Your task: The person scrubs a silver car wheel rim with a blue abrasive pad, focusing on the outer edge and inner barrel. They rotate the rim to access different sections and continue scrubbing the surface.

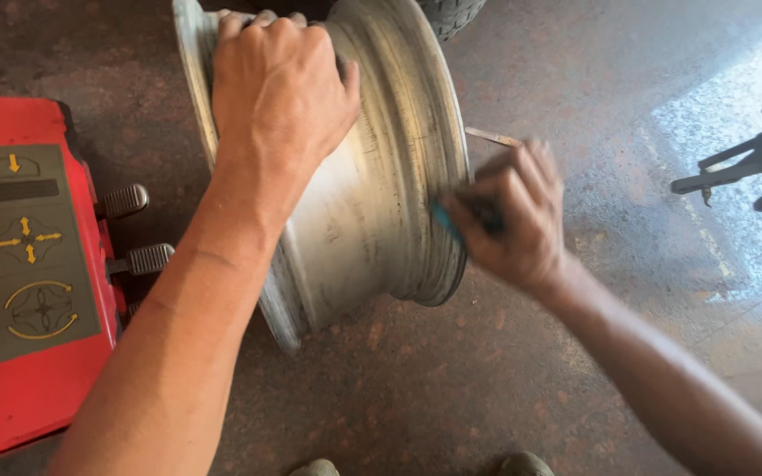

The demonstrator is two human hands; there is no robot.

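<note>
Rim (pixel 372 203): upright on floor (pixel 575 88), beside red machine (pixel 28 264) and its pedals (pixel 138 260). Our left hand (pixel 280 84) grips its top edge; our right hand (pixel 509 216), blurred, clasps a thin tool (pixel 491 137) against it.

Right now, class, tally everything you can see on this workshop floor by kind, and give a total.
Bare metal wheel rim: 1
Red machine: 1
Foot pedals: 2
Tyre: 1
Small blurred tool in right hand: 1
Black stand: 1
Total: 7
</note>
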